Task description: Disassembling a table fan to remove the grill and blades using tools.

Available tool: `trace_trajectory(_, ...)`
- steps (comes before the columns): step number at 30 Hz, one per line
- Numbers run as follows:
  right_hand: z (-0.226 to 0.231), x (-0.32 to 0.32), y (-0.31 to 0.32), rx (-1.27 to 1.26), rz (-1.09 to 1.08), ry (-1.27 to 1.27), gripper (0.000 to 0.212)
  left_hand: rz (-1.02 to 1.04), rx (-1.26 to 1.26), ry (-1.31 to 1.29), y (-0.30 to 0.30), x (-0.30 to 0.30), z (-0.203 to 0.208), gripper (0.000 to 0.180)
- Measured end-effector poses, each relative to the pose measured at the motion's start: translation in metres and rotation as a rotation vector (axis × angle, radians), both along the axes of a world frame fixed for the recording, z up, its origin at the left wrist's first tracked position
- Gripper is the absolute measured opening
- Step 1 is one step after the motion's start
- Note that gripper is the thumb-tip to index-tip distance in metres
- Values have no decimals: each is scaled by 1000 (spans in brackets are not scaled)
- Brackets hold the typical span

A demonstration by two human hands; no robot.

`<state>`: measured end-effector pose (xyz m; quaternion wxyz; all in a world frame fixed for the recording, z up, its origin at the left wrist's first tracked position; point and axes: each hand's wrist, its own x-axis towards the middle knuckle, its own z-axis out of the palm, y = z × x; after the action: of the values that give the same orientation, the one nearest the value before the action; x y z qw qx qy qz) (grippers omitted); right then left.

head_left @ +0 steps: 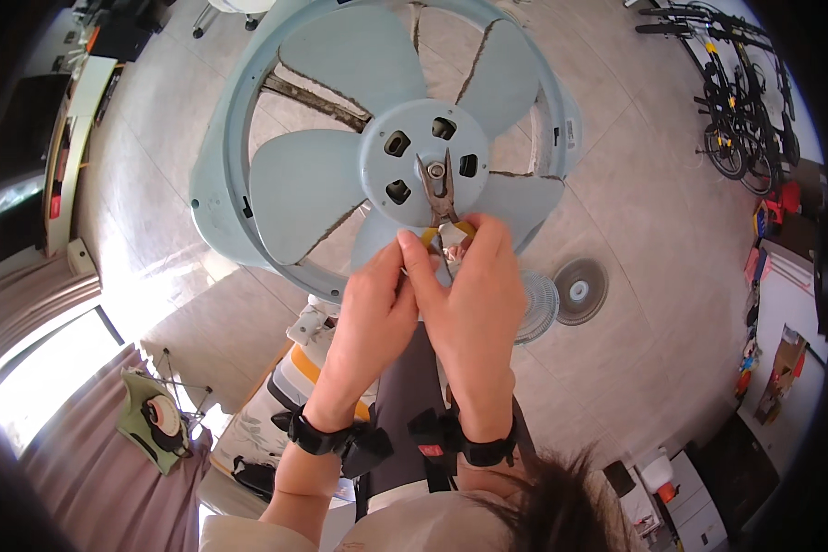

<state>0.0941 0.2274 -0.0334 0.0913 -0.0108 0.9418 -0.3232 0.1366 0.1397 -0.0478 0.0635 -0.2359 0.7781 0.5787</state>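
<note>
My left hand (pixel 373 308) and my right hand (pixel 480 304) come together, each closed on a yellow-covered handle of a pair of pliers (pixel 442 204). The metal jaws are spread apart and point away from me, on either side of the nut (pixel 436 170) at the middle of a large fan's round hub (pixel 400 129). Whether the jaws touch the nut, I cannot tell. Pale blue fan blades (pixel 308 184) spread from the hub, with dark dirt along their edges. A pale blue round frame (pixel 239 156) surrounds them. My fingers hide the handle ends.
Two round parts, a light blue grille (pixel 535 308) and a grey disc (pixel 581 291), lie on the tiled floor (pixel 635 368) right of my hands. Bicycles (pixel 741 110) stand at the far right. A green folding chair (pixel 156 432) is at the lower left by a curtain (pixel 83 469).
</note>
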Motion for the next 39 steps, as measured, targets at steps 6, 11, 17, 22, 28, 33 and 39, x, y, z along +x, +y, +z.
trace_trajectory(6,5,2,-10,4,-64,-5,61,45,261,8,-5,7,-1,16)
trace_trajectory(11,-12,14,-14,-69,-153,130,68,61,188,37,-10,12,-12,13)
trace_trajectory(17,-18,19,-15,-95,-151,179,64,18,142,-38,-15,14,-8,19)
trace_trajectory(22,-19,18,-16,-126,-191,221,60,-5,75,59,-17,13,-10,21)
trace_trajectory(28,-21,16,-17,-139,-198,203,58,36,81,82,-19,9,-8,24)
trace_trajectory(33,-19,19,-17,-139,-193,168,57,34,82,40,-21,13,-8,23)
trace_trajectory(39,-3,23,-5,-187,-175,79,60,44,136,40,-12,18,13,20)
